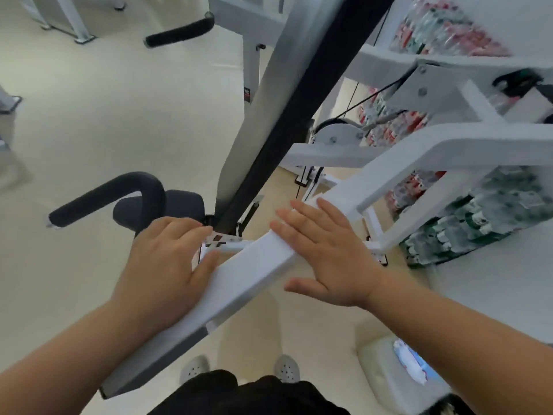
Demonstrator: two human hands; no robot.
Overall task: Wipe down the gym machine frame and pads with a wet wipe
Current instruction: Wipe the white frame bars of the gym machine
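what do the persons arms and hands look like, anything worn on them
Both are bare. The left hand and right hand have no gloves, and no rings show on the fingers. The left forearm and right forearm show no sleeves as far as the frame reaches, and no watch or band at either wrist.

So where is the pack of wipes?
The pack of wipes lies at the bottom right of the head view, on a pale cushion, right of the shoes.
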